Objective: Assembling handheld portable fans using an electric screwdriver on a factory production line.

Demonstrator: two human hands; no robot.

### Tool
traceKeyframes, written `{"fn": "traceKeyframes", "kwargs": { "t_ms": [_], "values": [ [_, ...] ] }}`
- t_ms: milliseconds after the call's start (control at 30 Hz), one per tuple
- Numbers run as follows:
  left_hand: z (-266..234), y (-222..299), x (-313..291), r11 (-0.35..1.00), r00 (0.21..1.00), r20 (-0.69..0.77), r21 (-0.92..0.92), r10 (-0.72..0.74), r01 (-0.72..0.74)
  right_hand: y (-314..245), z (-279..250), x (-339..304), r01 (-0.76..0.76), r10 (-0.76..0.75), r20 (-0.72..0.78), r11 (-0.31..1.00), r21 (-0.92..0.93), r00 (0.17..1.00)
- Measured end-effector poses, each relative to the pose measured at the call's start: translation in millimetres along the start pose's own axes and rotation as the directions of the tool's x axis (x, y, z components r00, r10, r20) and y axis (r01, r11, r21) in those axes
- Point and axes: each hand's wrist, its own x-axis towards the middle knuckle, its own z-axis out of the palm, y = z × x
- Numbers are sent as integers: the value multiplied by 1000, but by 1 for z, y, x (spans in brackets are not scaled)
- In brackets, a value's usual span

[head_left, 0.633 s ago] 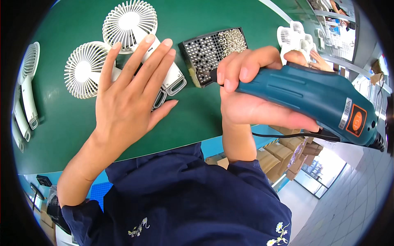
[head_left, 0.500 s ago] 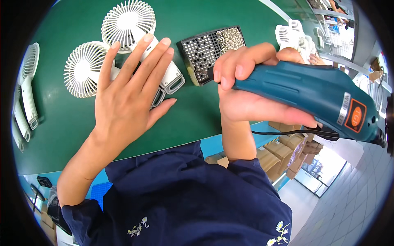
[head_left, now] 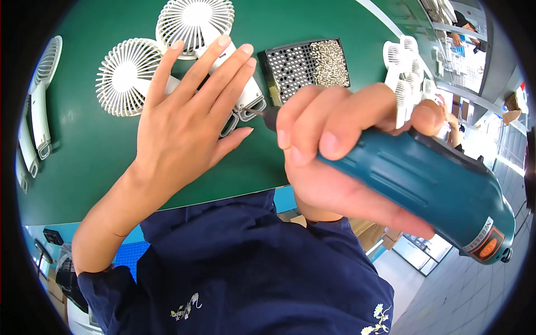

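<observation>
My left hand (head_left: 178, 125) lies flat with fingers spread over the handles of two white handheld fans, the left fan (head_left: 125, 75) and the upper fan (head_left: 195, 17). Their round slatted heads show beyond my fingertips, while much of the handles is hidden. My right hand (head_left: 340, 145) is wrapped around a teal electric screwdriver (head_left: 413, 178), held at a slant with its rear toward the lower right. Its thin bit points left and meets the looped end of the upper fan's handle; whether it sits in a screw I cannot tell.
A black perforated tray (head_left: 290, 70) with a heap of small screws (head_left: 330, 61) stands just beyond the screwdriver. More white fans lie at the left edge (head_left: 40, 111) and in a cluster (head_left: 407, 72) at the far right. Another person's hand shows beside that cluster. The green tabletop (head_left: 234, 181) ends near my body.
The screwdriver's front has come left to the fan handle, and its rear has swung down. My left hand stays flat on the fans. The view has shifted slightly.
</observation>
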Motion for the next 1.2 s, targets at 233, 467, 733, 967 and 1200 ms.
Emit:
{"fn": "traceKeyframes", "kwargs": {
  "t_ms": [233, 467, 733, 967, 1200],
  "values": [
    [2, 2, 2, 1000, 998, -60, -17, 0, -1, 0, 5, -1, -1, 2, -40, 1000, 12, 999],
    [3, 1, 0, 999, 998, -61, -36, -10, 7, 2, 2, -3, -33, 34, 7, 999, -27, 999],
    [0, 0, 0, 1000, 999, -38, -26, -3, 2, 7, 5, -4, -8, 8, -2, 1000, -28, 1000],
    [-1, 1, 1, 999, 1000, 7, -45, 3, -3, -9, 0, 16, 150, -161, -268, 987, -59, 950],
    [-3, 1, 1, 1000, 999, 51, -11, -5, 6, 21, -29, 25, 185, -164, -521, 983, -12, 838]
  ]
}}
